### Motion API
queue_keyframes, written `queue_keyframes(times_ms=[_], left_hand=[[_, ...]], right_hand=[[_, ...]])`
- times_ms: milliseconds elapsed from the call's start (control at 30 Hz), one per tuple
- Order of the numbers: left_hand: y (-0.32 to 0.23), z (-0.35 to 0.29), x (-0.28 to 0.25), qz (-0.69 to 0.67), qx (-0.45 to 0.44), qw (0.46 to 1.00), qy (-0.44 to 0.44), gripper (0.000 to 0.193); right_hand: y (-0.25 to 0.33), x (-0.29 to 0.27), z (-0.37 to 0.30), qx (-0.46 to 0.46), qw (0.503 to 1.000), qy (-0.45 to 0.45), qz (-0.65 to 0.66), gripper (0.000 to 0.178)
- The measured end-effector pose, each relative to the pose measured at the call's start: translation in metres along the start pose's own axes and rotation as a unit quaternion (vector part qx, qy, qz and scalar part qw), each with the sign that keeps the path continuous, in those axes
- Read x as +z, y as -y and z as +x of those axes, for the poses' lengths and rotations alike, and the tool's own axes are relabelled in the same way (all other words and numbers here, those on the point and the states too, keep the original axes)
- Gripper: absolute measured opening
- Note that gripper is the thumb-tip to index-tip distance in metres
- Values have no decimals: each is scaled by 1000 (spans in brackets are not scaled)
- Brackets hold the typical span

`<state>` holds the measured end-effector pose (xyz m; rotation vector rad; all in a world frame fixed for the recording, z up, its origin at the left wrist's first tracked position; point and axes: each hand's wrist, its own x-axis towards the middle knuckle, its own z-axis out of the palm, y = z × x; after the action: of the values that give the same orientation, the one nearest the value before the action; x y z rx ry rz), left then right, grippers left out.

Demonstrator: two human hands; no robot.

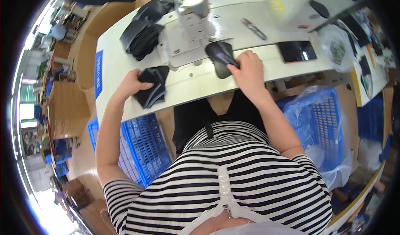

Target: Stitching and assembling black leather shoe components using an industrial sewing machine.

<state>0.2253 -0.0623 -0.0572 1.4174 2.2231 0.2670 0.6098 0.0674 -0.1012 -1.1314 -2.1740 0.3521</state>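
Observation:
My left hand (132, 84) grips a small stack of flat black cut pieces (153, 86) lying on the white sewing table (112, 64). My right hand (248, 70) presses on a single rounded black piece (221, 56) set on the grey bed of the sewing machine (192, 24). The machine's head stands just behind that piece. A larger pile of black pieces (143, 31) sits at the table's far left, beyond my left hand.
Small thread snips (254, 28) and a dark phone (296, 51) lie right of the machine. A clear bag of small parts (336, 49) sits at the table's right end. Blue plastic crates (143, 145) (321, 118) stand under the table on both sides of my lap.

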Motion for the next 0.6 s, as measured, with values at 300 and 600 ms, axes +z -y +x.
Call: queue_keyframes(times_ms=[300,600], left_hand=[[-15,-5,4,-134,-5,990,39,42],[-37,-9,9,-361,-102,917,136,37]], right_hand=[[-113,-140,-25,266,877,-27,400,16],[-400,-355,-39,337,748,-458,343,7]])
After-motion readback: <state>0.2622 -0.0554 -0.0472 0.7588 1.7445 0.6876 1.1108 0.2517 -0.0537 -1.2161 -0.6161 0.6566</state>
